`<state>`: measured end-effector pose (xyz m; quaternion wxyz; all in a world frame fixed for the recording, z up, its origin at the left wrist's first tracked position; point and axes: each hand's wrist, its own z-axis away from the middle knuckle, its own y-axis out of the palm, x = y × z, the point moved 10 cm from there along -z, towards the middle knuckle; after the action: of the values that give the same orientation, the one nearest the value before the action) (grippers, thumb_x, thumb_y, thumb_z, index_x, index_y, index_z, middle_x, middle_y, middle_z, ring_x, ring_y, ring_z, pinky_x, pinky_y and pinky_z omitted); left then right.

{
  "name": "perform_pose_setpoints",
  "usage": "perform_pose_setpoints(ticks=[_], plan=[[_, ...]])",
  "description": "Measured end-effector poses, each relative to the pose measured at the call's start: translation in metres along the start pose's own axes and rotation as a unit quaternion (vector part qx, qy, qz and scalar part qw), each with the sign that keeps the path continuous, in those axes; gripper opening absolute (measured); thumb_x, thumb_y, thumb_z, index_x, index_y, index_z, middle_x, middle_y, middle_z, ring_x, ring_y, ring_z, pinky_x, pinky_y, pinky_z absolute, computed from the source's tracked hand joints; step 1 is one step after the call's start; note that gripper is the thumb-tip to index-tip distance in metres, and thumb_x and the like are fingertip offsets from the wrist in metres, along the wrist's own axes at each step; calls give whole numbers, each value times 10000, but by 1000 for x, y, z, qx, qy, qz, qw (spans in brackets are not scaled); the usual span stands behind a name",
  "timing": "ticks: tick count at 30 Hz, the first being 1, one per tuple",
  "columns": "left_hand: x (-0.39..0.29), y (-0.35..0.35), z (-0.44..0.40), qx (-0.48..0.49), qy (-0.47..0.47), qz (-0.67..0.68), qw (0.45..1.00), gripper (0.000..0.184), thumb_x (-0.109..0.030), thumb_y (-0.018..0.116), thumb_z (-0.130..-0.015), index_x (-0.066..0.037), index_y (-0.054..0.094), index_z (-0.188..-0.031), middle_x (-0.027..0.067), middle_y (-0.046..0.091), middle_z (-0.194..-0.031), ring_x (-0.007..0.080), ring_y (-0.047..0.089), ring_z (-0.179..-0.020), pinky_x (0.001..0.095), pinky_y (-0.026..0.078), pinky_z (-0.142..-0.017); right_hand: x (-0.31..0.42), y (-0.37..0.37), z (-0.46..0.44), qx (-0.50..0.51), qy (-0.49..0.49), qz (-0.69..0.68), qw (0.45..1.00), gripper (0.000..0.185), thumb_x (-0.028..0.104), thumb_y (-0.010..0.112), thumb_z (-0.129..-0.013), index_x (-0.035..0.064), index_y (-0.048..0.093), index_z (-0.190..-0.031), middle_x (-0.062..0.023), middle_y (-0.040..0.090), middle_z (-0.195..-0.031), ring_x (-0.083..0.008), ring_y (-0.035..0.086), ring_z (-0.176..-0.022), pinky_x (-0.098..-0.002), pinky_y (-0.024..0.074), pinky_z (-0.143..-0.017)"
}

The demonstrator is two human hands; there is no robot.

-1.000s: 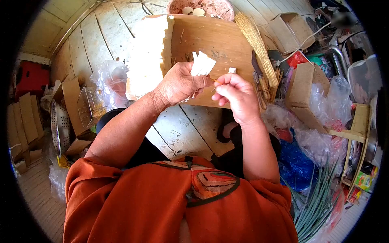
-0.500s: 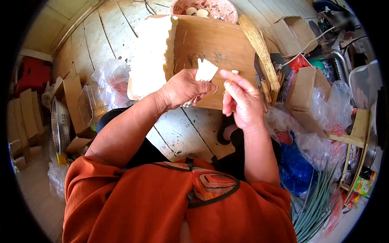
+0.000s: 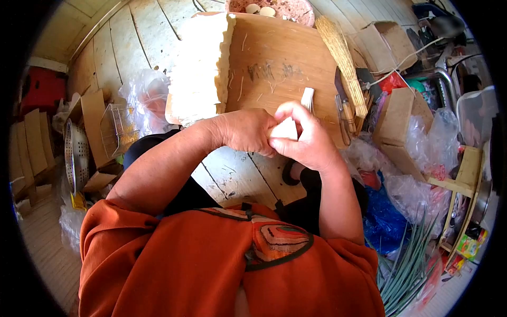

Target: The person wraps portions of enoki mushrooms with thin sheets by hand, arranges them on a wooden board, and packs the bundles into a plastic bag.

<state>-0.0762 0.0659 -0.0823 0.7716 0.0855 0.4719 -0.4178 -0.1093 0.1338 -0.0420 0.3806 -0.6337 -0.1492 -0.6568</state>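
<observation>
My left hand [image 3: 248, 129] is closed around one end of a small white folded piece [image 3: 285, 130]; whether it is dough, paper or something else I cannot make out. From the other side, the thumb and fingers of my right hand [image 3: 309, 138] curl around the same piece. Both hands meet over the near edge of a wooden board [image 3: 274, 53]. On the board's left part lies a long pale stack [image 3: 203, 68] with a ragged right edge. A narrow white strip [image 3: 307, 99] rests on the board just beyond my right hand. Thin pale shreds are scattered over the wood.
A straw brush [image 3: 340, 58] and a knife [image 3: 342, 98] lie along the board's right edge. Beyond the board stands a pink basin [image 3: 293, 11] with eggshells. Cardboard boxes [image 3: 393, 119], plastic bags and green stalks [image 3: 404, 269] crowd the right; a metal colander [image 3: 77, 153] stands left.
My right hand, apart with its fingers raised before, has come in to the white piece in my left hand. The left hand has turned over, and the narrow strip on the board is now uncovered.
</observation>
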Motion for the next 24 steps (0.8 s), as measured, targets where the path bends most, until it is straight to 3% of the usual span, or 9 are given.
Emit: perform_pose_setpoints(ticks=[3,6,8,11,15,17,22,24], plan=[[-3,-4,0,-24,1,-46,999,347,-182,748,-738,-31,631,-1028,128,694,-894,237,665,-855,348,517,-798,-9,-1,-3,1,35,0,999,363,97,754,-735,51,577,-1048,-98,647,-868,-156,635,-816,-318,523,-737],[-5,-19,0,-112,23,-72,991,427,-219,760,-733,-21,606,-1078,164,689,-932,292,670,-910,372,520,-819,-16,-2,-6,-20,8,-17,1000,369,99,752,-751,48,574,-1070,-60,638,-869,-128,616,-819,-293,513,-731],[-5,-32,7,-172,-1,-69,983,485,-254,767,-747,-5,578,-1118,192,684,-961,317,664,-951,386,519,-834,-20,-5,-7,-51,26,-181,982,350,98,744,-785,33,574,-1084,-17,630,-886,-95,597,-832,-261,500,-733],[-9,-33,10,-150,-10,-45,988,499,-298,753,-792,11,563,-1134,205,678,-960,323,666,-931,390,517,-832,-20,-6,-7,-71,36,-234,969,282,92,720,-833,14,594,-1073,3,631,-899,-80,591,-837,-239,493,-740],[-3,-34,2,-143,49,45,987,471,-328,722,-835,-4,570,-1140,205,676,-929,331,668,-905,400,517,-817,-29,-17,-5,-117,65,-140,981,237,93,711,-854,1,643,-1061,-34,668,-925,-91,616,-850,-241,503,-771],[0,-37,4,-146,-3,-59,987,422,-339,691,-863,-22,581,-1118,204,674,-904,339,666,-881,409,516,-802,-30,-17,-6,-117,58,-136,982,253,101,714,-855,-1,643,-1075,-40,674,-926,-92,620,-849,-242,505,-773],[-2,-41,6,-199,-18,-127,972,373,-334,689,-854,-30,599,-1051,205,669,-883,374,647,-874,435,516,-777,-16,-16,-5,-120,44,-148,981,265,114,709,-866,-5,644,-1094,-49,683,-909,-99,627,-846,-248,510,-769],[-2,-41,7,-223,-16,-155,962,361,-330,688,-851,-26,602,-1026,206,665,-871,387,640,-867,443,516,-771,-25,-21,-2,-161,114,-101,975,272,106,701,-873,-17,638,-1108,-57,684,-915,-105,630,-841,-250,514,-769]])
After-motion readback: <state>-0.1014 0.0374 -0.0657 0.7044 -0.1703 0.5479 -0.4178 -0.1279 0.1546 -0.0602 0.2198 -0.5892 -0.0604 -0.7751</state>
